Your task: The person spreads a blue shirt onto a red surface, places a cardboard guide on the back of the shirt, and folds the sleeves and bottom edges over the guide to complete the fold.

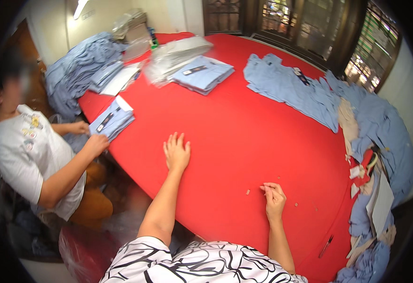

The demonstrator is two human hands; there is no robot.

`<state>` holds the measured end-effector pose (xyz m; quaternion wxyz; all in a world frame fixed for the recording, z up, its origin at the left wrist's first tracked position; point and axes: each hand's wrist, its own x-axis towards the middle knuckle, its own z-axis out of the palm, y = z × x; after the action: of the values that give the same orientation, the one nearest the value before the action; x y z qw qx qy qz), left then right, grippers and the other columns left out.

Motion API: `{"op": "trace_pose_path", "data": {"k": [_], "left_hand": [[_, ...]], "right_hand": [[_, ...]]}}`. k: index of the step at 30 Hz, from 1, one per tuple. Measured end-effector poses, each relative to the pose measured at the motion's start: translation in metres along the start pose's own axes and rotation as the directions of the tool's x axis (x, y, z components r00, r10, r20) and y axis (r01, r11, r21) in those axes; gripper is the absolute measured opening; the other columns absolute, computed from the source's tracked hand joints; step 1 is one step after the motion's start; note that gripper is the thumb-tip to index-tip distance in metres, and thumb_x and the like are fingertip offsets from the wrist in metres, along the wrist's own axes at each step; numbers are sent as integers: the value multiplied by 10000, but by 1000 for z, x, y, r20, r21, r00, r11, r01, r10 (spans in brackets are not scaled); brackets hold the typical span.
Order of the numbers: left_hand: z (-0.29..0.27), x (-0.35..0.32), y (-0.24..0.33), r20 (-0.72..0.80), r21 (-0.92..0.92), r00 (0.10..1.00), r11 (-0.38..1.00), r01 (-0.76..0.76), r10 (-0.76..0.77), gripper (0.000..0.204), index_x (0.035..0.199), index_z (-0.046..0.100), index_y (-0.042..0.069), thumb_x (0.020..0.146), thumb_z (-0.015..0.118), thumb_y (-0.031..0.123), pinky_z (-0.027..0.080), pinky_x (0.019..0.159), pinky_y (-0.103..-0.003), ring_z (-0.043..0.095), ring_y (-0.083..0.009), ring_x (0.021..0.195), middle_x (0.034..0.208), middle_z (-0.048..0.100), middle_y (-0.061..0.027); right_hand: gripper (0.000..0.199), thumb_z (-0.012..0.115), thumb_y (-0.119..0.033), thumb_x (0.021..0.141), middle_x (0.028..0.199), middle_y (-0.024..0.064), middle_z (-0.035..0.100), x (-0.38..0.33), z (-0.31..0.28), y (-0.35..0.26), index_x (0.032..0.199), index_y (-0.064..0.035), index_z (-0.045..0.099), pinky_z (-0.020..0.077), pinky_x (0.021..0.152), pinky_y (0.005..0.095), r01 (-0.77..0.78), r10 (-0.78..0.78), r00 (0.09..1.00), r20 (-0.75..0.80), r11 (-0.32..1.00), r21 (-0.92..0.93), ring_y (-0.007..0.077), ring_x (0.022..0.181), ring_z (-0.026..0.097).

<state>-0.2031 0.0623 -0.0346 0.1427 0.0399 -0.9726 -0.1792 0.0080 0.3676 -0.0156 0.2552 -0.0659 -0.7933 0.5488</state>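
Observation:
My left hand lies flat on the red table cover, fingers spread, holding nothing. To the right, my right hand is just over the cloth with its fingertips pinched together; whatever may be in the pinch is too small to make out. Beside those fingertips lies a small pale scrap. Several other tiny bits are scattered on the cover around this hand.
At left a person handles a folded blue shirt. Stacked blue shirts and clear plastic bags sit at the far side. Blue garments spread along the right. A pen-like tool lies near right.

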Motion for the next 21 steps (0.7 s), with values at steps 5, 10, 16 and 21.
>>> {"op": "trace_pose_path", "data": {"k": [5,10,16,21], "left_hand": [[-7,-5,-3,21,-49,1000,999,21,-20,498,1422,509,122,993,505,375,127,1235,-441,270,-231,1469,1540,398,-91],[-6,-6,-5,11,-55,1000,998,18,-17,497,1421,515,125,988,515,367,138,1230,-463,280,-239,1462,1532,404,-97],[-3,-3,-1,25,-48,1000,999,11,-10,499,1422,509,125,992,507,377,131,1234,-446,261,-241,1472,1547,383,-103],[-1,-2,-9,16,-28,1000,999,20,-19,501,1424,507,125,991,509,377,133,1231,-449,261,-240,1472,1549,382,-91]], "right_hand": [[105,657,-30,901,950,101,684,1,3,-7,887,24,746,518,652,271,41,-37,998,41,994,-101,162,793,656],[112,659,-56,900,951,105,687,-1,5,-4,866,28,724,512,663,294,24,-17,999,49,990,-142,191,792,659],[116,650,-64,902,941,117,695,0,3,5,857,26,706,508,667,319,59,-55,998,29,983,-174,222,784,654],[117,660,-72,896,931,101,701,1,7,0,841,18,711,500,651,314,40,-33,998,44,983,-177,212,781,654]]}}
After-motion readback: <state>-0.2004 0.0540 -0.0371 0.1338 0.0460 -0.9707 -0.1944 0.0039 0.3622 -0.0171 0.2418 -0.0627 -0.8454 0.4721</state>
